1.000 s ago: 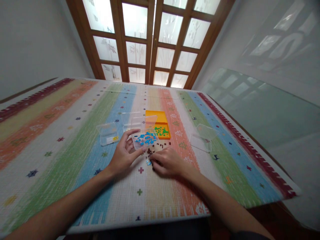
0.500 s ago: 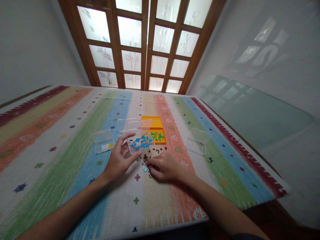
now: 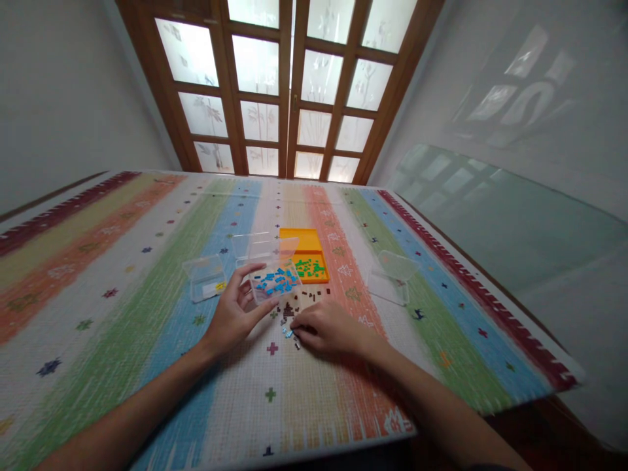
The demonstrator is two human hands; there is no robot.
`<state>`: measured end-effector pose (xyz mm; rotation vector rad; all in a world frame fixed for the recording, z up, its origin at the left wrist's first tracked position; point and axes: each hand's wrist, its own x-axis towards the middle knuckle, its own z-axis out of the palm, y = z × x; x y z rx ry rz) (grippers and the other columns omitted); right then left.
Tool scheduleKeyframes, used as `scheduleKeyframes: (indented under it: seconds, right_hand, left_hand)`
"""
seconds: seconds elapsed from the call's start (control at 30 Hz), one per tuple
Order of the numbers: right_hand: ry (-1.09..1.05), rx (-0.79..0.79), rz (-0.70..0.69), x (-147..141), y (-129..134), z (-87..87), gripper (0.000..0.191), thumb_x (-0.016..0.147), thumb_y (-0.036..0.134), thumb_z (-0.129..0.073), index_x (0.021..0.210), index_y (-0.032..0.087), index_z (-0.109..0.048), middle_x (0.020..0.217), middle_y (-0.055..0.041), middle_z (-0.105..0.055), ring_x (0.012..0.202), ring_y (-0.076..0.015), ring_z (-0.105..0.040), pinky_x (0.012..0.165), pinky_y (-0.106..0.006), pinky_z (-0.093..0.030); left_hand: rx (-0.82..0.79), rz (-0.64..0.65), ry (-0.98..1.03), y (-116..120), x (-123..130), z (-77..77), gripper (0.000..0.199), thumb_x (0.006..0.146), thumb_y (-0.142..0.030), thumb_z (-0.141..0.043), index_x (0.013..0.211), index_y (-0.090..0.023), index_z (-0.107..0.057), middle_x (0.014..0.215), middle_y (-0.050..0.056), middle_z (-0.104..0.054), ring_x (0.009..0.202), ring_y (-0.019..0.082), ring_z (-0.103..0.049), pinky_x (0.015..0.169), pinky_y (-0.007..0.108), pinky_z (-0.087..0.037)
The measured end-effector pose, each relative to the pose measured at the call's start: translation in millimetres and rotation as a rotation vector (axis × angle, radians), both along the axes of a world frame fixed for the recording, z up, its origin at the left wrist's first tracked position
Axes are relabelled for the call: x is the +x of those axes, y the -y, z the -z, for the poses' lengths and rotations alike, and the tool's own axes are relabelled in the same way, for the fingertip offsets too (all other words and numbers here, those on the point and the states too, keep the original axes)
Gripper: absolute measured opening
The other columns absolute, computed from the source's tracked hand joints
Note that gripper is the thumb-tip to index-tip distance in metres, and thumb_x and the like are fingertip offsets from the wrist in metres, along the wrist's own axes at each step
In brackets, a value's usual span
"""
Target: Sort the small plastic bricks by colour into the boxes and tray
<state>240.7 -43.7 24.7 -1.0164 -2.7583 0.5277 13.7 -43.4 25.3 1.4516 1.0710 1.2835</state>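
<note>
My left hand (image 3: 236,302) grips a clear plastic box (image 3: 259,296) by its near left side, thumb in front and fingers behind. Inside it lie several small blue bricks (image 3: 279,281), and its transparent lid (image 3: 265,246) stands up at the back. My right hand (image 3: 324,325) rests low over the cloth, fingers bent and pressed together at a loose pile. That pile mixes dark brown bricks (image 3: 288,310) with light blue bricks (image 3: 287,332). Whatever the right fingertips pinch, if anything, is too small to make out.
Behind the held box sits an open orange box (image 3: 300,239) with green bricks (image 3: 310,267). A clear box (image 3: 206,288) with yellow pieces (image 3: 220,286) stands to the left, another clear box (image 3: 387,288) to the right. A striped tablecloth (image 3: 161,281) covers the table.
The view has shifted slightly. Both hands hold nearly the same places, the left with the box of blue bricks, the right at the loose pile.
</note>
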Motion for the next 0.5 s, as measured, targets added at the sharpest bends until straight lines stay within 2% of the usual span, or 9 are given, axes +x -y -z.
scheduleKeyframes:
  seconds: [0.23, 0.5]
  right_hand:
    - [-0.065, 0.002, 0.041, -3.5, 2.9, -0.6, 0.019, 0.089, 0.019, -0.058, 0.090, 0.018, -0.077, 0.075, -0.0038, -0.074, 0.062, -0.0124, -0.057, 0.060, -0.025, -0.034]
    - [-0.026, 0.002, 0.019, -6.2, 4.7, 2.2, 0.019, 0.089, 0.019, -0.057, 0.091, 0.017, -0.076, 0.077, -0.0049, -0.074, 0.061, -0.0125, -0.056, 0.060, -0.027, -0.033]
  left_hand:
    - [0.006, 0.035, 0.015, 3.2, -3.9, 2.5, 0.060, 0.079, -0.032, -0.084, 0.130, -0.023, -0.054, 0.137, 0.011, -0.062, 0.115, 0.025, -0.071, 0.103, 0.044, -0.060]
    - [0.022, 0.054, 0.033, 6.5, -4.7, 3.1, 0.060, 0.080, -0.030, -0.084, 0.132, -0.025, -0.054, 0.136, 0.009, -0.064, 0.118, 0.025, -0.071, 0.105, 0.042, -0.060]
